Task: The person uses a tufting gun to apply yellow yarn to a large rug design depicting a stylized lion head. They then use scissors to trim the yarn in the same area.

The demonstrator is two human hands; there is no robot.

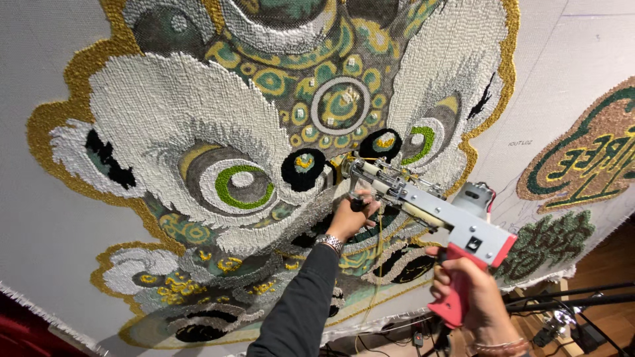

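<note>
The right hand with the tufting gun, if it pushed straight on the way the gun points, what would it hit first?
The right hand aims the tufting gun up-left; its tip already appears to meet the tufted cloth beside the black nose patch, though depth is unclear.

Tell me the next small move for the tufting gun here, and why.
Probably ease the tufting gun a little along the yellow patch, keeping its tip pressed to the cloth. The right hand grips the pink handle, the left hand steadies the front grip, and yellow yarn hangs from the gun, matching the yellow beside the tip.
</note>
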